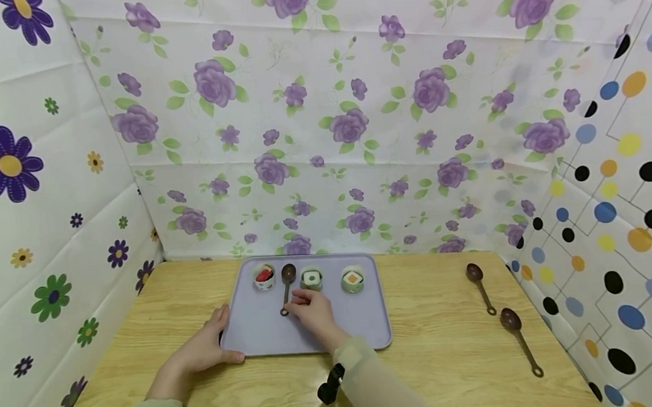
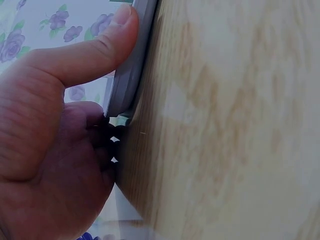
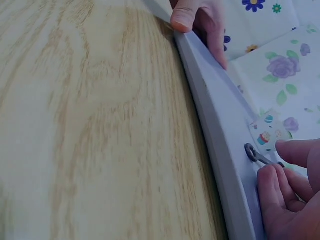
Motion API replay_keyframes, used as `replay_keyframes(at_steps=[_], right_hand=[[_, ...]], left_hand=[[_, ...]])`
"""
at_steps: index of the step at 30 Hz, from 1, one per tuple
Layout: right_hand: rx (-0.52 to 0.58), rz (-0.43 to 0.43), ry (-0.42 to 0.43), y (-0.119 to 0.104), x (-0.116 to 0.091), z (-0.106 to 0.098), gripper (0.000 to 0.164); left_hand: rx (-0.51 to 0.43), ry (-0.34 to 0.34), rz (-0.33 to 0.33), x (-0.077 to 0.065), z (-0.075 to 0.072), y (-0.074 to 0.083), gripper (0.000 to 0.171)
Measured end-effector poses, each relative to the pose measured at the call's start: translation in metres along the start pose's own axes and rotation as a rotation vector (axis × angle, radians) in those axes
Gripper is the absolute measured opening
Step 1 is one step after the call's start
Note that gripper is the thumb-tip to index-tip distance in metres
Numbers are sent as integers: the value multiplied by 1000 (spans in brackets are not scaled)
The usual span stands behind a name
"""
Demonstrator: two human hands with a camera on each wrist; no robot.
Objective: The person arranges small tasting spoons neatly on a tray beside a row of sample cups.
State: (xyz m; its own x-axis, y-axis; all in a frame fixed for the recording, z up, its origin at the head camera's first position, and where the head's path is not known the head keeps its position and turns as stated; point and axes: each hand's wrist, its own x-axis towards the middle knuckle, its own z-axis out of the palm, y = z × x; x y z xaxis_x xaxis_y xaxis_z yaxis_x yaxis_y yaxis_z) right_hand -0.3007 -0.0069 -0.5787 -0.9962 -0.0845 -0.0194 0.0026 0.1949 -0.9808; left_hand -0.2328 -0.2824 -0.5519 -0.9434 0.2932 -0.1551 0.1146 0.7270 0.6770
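A lavender tray (image 1: 255, 339) lies on the table. My left hand (image 1: 203, 348) holds its near left corner, thumb (image 2: 107, 47) along the front rim and fingers at the left side. On the tray, a brown spoon (image 1: 287, 285) points its bowl away from me. Its ringed handle (image 3: 257, 156) runs between the thumb and fingers of my right hand (image 1: 316, 314), which pinches it. Left of the spoon stands a small patterned cup (image 1: 264, 284) with a red-topped piece. Right of it are a cup with a white-and-green piece (image 1: 311, 279) and one with an orange-centred piece (image 1: 353, 279).
Two more brown spoons, one farther back (image 1: 478, 284) and one nearer (image 1: 520, 338), lie at the right of the wooden table (image 1: 438, 339). Flowered cloth (image 1: 323, 142) hangs behind the table, with patterned cloths at the left and right sides.
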Motion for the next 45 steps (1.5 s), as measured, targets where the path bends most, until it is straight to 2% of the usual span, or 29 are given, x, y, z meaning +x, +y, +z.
replay_keyframes(at_steps=[13,17,22,25,30,40,45], right_hand=[[198,84,-102,-6,-10,-38,42],[220,94,-143,-12,-14,-61,44],[177,98,-197,-22,-18,-97,46],[170,98,-205,-25,-20,-121,48],[125,112,-158,-22,-26,-170,45],[96,138,-52,10,-47,-291,59],[33,161,-7,19,-66,-347,66]], left_hand=[[-1,3,4,0,1,-1,136],[-7,0,5,0,2,0,136],[-6,2,-5,0,1,1,136],[-1,6,-12,-1,1,1,136],[0,9,-12,0,1,1,135],[-17,-13,-26,2,2,-2,135],[-11,-13,-25,2,1,-2,135]])
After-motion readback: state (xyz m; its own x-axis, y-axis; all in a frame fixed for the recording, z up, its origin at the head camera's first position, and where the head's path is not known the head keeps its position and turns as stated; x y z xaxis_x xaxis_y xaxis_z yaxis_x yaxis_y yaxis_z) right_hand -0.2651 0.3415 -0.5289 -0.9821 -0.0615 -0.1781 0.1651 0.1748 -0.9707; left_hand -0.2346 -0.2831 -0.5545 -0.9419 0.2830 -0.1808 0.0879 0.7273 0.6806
